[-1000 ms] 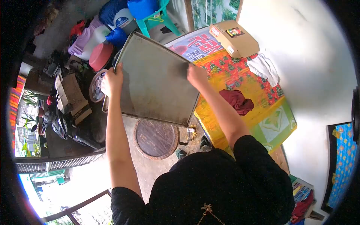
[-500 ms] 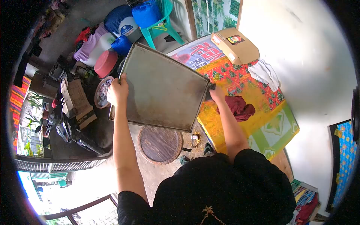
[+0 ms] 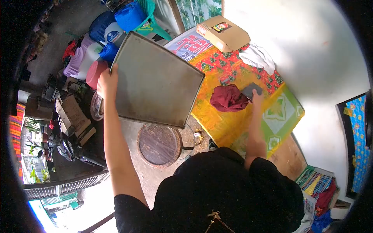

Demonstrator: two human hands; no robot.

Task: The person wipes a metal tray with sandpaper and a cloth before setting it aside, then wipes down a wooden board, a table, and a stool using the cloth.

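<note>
A large rectangular metal tray hangs tilted in the air, its left edge gripped by my left hand. My right hand is closed on a dark grey pad, just above the yellow part of the covered table. Right beside the pad lies a crumpled maroon cloth. The tray's right corner is free of my right hand.
Beyond the cloth are a cardboard box and a white cloth. A round wooden stool stands below the tray. Tubs, blue containers and a green chair fill the upper left.
My right hand has left the tray's right edge and moved right over the table with the grey pad. The tray stays in my left hand and has shifted slightly left.
</note>
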